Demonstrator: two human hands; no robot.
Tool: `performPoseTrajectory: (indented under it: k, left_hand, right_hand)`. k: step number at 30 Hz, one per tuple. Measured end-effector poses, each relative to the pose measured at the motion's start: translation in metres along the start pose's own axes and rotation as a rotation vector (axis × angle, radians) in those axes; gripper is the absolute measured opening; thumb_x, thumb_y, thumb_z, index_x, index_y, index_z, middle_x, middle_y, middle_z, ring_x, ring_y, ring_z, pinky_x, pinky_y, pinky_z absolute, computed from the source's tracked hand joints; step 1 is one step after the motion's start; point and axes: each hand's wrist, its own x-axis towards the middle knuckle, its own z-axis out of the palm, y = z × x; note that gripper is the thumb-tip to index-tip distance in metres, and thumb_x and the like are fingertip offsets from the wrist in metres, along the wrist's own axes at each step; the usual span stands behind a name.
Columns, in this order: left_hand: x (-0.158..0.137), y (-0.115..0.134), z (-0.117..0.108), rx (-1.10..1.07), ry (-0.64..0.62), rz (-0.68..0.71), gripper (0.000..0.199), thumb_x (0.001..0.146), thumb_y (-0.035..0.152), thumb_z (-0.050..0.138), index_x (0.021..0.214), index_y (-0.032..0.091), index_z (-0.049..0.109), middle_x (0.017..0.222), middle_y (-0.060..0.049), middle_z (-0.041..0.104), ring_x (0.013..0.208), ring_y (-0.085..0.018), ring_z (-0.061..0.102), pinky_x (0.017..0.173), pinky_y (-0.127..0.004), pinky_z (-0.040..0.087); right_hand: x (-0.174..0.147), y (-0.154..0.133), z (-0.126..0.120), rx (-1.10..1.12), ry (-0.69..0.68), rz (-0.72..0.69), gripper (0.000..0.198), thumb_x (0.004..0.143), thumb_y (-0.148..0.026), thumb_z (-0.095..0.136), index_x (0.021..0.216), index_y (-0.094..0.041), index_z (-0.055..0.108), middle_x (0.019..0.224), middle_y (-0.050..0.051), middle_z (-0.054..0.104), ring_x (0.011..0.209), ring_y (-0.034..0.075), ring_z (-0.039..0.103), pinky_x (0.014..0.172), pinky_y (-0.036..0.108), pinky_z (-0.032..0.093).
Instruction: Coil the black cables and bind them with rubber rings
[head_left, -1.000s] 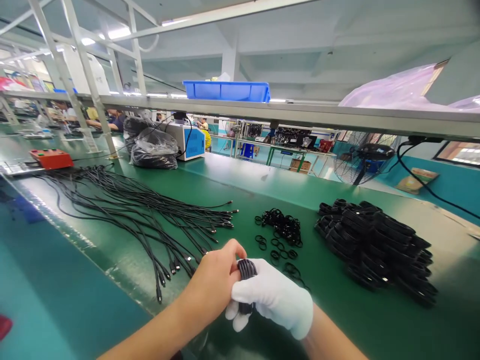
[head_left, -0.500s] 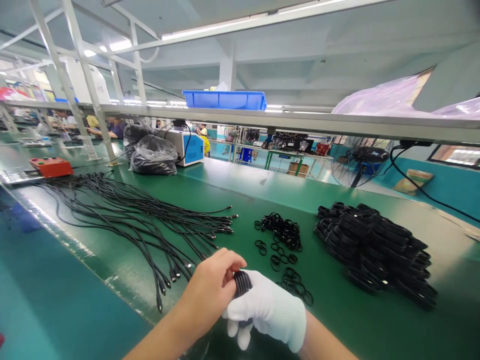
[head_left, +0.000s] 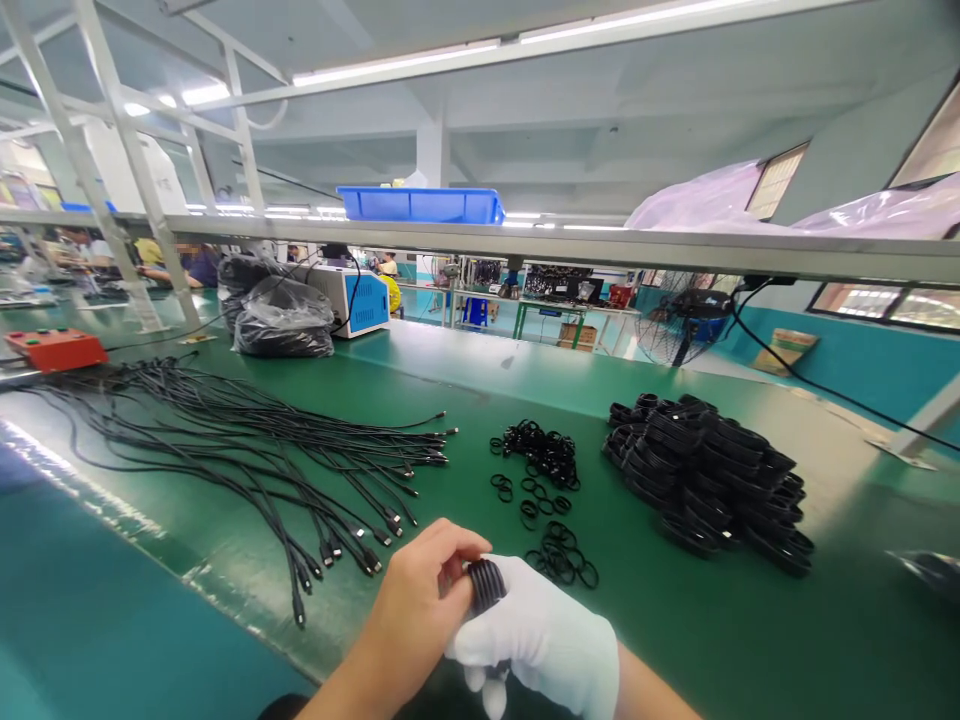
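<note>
A coiled black cable [head_left: 486, 584] is gripped between both hands low in the middle of the view. My right hand [head_left: 540, 640] wears a white glove and wraps around the coil. The bare fingers of my left hand [head_left: 416, 605] pinch the coil's top. Just beyond them lie several small black rubber rings [head_left: 544, 500] scattered on the green belt [head_left: 675, 640]. Loose straight black cables [head_left: 247, 450] fan out at the left, plug ends toward me. A heap of coiled cables [head_left: 705, 480] sits at the right.
An orange control box [head_left: 52, 348] stands at far left. Black plastic bags [head_left: 281, 318] and a blue-white machine [head_left: 352, 298] stand behind the cables. A blue bin [head_left: 420, 204] rests on the overhead shelf. A fan [head_left: 679, 325] and other people are in the background.
The view has shifted, so everything sits lower and further left in frame. Both hands keep hold of the coil, with the left fingers moving slightly on its top.
</note>
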Motion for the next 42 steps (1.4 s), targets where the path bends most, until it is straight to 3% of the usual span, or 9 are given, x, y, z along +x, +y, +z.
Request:
performPoseTrajectory:
  k: [5,11,17,22,27,32,35,38,42]
  left_hand:
    - [-0.002,0.003,-0.004,0.005,-0.120,0.001,0.027,0.083,0.019,0.050,0.106,0.022,0.065,0.101,-0.005,0.063,0.088,-0.018,0.057,0.081,-0.029,0.046]
    - [-0.003,0.004,0.008,0.169,-0.163,0.059,0.036,0.086,0.016,0.037,0.110,0.016,0.064,0.106,-0.011,0.064,0.098,-0.023,0.055,0.089,-0.034,0.044]
    - [0.056,-0.017,0.004,0.148,-0.280,-0.067,0.029,0.082,0.017,0.042,0.099,0.019,0.066,0.099,-0.005,0.068,0.091,-0.018,0.060,0.082,-0.028,0.045]
    - [0.110,-0.028,0.046,0.249,-0.281,-0.023,0.016,0.078,0.018,0.050,0.080,0.018,0.066,0.080,-0.003,0.064,0.077,-0.018,0.058,0.072,-0.028,0.042]
    - [0.119,-0.026,0.085,0.298,-0.307,-0.004,0.008,0.072,0.015,0.059,0.074,0.021,0.064,0.078,0.001,0.058,0.075,-0.016,0.055,0.070,-0.026,0.038]
    - [0.117,-0.032,0.069,0.242,-0.263,-0.092,0.007,0.072,0.017,0.057,0.068,0.021,0.062,0.075,0.001,0.055,0.077,-0.018,0.053,0.071,-0.027,0.035]
    - [0.108,-0.036,0.040,0.137,-0.226,-0.196,0.005,0.069,0.021,0.058,0.065,0.019,0.060,0.069,0.001,0.053,0.076,-0.019,0.053,0.069,-0.027,0.035]
    - [0.085,-0.035,0.018,-0.073,-0.249,-0.298,0.015,0.073,0.032,0.054,0.070,0.018,0.056,0.066,0.001,0.053,0.064,-0.015,0.051,0.060,-0.025,0.035]
    - [0.047,-0.025,0.014,-0.371,-0.307,-0.396,0.025,0.075,0.042,0.049,0.077,0.017,0.048,0.068,0.002,0.053,0.055,-0.010,0.045,0.053,-0.022,0.034]
  right_hand:
    - [-0.007,-0.001,-0.006,0.008,-0.018,-0.043,0.011,0.054,-0.012,0.058,0.065,-0.011,0.058,0.049,-0.001,0.055,0.038,0.008,0.051,0.035,0.017,0.044]
    - [-0.005,0.004,-0.015,0.036,0.003,-0.048,0.009,0.055,-0.016,0.059,0.062,-0.012,0.056,0.047,-0.002,0.051,0.038,0.009,0.050,0.032,0.016,0.043]
    - [-0.008,0.005,-0.028,0.140,-0.010,0.043,0.032,0.049,-0.014,0.065,0.079,-0.014,0.054,0.049,-0.002,0.058,0.036,0.010,0.051,0.033,0.018,0.042]
    - [-0.006,0.013,-0.034,0.219,-0.064,0.000,0.039,0.044,-0.015,0.071,0.081,-0.012,0.058,0.054,0.002,0.062,0.043,0.012,0.056,0.040,0.018,0.041]
    - [0.005,0.024,-0.040,0.184,-0.036,-0.107,0.047,0.034,-0.019,0.080,0.077,-0.010,0.064,0.061,0.002,0.063,0.051,0.012,0.058,0.050,0.023,0.046]
    - [0.003,0.022,-0.039,0.306,-0.085,-0.138,0.052,0.043,-0.022,0.078,0.089,-0.010,0.057,0.067,0.006,0.064,0.057,0.018,0.063,0.048,0.025,0.047]
    - [-0.002,0.013,-0.035,0.334,0.079,-0.156,0.048,0.047,-0.022,0.073,0.088,-0.012,0.051,0.068,0.003,0.062,0.056,0.019,0.063,0.041,0.026,0.047]
    - [0.000,0.007,-0.032,0.249,0.387,-0.206,0.039,0.054,-0.020,0.064,0.090,-0.014,0.048,0.062,-0.003,0.056,0.043,0.012,0.055,0.034,0.020,0.039]
    - [0.008,0.004,-0.029,0.111,0.697,-0.238,0.039,0.054,-0.016,0.058,0.091,-0.017,0.046,0.073,-0.001,0.057,0.042,0.007,0.048,0.033,0.019,0.034]
